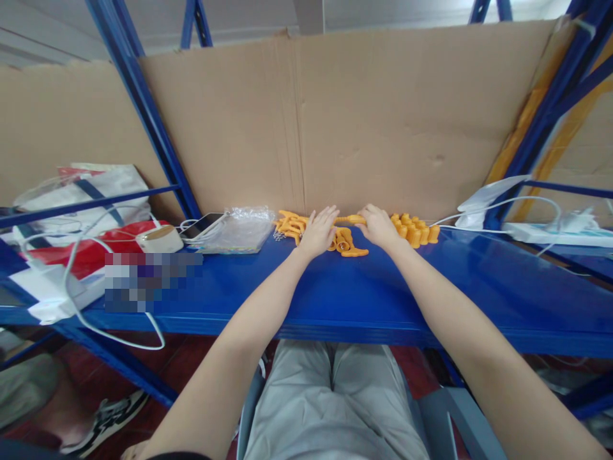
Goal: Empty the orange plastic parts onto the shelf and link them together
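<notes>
My left hand (pixel 320 234) lies over orange-yellow plastic pieces at the back of the blue shelf, its fingers stretched out. Several such pieces with small metal chains (pixel 288 223) are heaped on its left side. My right hand (pixel 379 226) has its fingers curled on the right end of a long orange piece (pixel 351 219), whose left end reaches my left fingers. Just in front of that piece, between my hands, are more orange pieces with a metal ring (pixel 345 244). Close to the right of my right hand, several short orange pieces (pixel 416 231) stand grouped together.
A cardboard sheet (pixel 383 121) walls off the back. Left are a clear plastic bag (pixel 239 230), a phone (pixel 205 225), a white charger (pixel 159 239) and cables. At right lie a white cable and power strip (pixel 560 234). Another person's shoe (pixel 112 421) shows at lower left.
</notes>
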Demonstrator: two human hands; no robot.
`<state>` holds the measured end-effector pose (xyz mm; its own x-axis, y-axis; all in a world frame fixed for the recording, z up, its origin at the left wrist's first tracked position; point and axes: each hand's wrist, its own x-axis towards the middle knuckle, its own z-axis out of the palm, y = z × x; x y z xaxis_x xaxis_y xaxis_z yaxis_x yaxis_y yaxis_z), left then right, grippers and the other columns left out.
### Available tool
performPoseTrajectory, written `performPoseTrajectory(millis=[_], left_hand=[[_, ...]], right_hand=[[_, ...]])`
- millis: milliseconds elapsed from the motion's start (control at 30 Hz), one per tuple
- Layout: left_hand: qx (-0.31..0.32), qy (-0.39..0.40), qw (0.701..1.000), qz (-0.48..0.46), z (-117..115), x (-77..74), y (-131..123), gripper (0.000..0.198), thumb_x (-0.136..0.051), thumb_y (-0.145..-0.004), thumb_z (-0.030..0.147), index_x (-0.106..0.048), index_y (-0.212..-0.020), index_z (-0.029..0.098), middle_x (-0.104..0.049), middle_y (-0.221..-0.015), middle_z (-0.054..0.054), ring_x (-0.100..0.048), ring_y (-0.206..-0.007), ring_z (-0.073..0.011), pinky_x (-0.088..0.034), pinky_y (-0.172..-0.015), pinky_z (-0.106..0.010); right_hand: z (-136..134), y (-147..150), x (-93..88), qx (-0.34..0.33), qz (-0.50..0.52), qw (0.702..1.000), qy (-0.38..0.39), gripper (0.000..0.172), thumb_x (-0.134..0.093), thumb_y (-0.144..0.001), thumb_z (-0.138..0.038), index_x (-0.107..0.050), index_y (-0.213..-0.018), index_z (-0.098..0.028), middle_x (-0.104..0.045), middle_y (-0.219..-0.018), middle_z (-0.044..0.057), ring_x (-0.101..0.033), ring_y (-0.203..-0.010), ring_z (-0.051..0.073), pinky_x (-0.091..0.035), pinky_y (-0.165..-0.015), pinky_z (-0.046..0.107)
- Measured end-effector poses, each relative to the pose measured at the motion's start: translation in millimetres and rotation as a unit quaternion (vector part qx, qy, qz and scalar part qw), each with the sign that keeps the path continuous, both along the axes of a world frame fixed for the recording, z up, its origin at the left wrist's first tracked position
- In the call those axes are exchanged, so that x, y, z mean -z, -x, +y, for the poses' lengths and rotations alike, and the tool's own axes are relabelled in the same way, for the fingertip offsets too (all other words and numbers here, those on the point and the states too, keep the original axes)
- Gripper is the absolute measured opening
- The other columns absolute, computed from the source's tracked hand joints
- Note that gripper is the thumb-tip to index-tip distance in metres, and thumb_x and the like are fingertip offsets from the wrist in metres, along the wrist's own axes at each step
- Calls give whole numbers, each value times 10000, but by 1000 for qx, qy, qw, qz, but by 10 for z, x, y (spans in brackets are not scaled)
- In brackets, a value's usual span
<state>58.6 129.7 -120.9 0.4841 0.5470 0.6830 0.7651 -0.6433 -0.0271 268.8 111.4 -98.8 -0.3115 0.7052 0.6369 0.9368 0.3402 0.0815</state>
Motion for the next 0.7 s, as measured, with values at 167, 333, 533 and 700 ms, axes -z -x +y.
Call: performPoseTrajectory(millis=[167, 333, 533, 700], left_hand=[[-3, -10, 1000, 14, -25, 6, -60, 381, -408, -975, 177, -601, -1304, 179, -643, -1387, -117, -494, -1404, -247, -232, -1240, -569], [-18, -28, 999, -4, -24, -12, -22, 306, -424, -980, 181, -642, -1194, 186, -713, -1239, -108, -615, -1242, -242, -221, -1238, -585], [-5, -59, 998, 2, -13, -34, -2, 236, -429, -986, 200, -656, -1051, 197, -730, -1014, -74, -658, -1041, -222, -301, -1203, -547], [9, -94, 995, 20, 23, -27, -11, 220, -427, -986, 209, -647, -999, 201, -704, -930, -62, -644, -964, -224, -353, -1165, -526]], right_hand=[[38, 39, 20, -101, 0, 995, -6, 273, -519, -920, -194, -645, -1154, -133, -628, -1118, 164, -587, -1049, 298, -464, -930, 421], [69, 41, 49, -144, 21, 989, -21, 229, -520, -914, -206, -628, -1108, -153, -630, -1095, 155, -587, -1024, 298, -473, -916, 434], [73, 62, 70, -162, 26, 986, -16, 209, -522, -905, -205, -609, -1089, -157, -646, -1096, 155, -587, -1021, 290, -464, -889, 410], [-8, 136, 52, -124, 10, 992, -2, 253, -519, -934, -249, -614, -1146, -148, -680, -1148, 163, -587, -1089, 310, -419, -903, 423]])
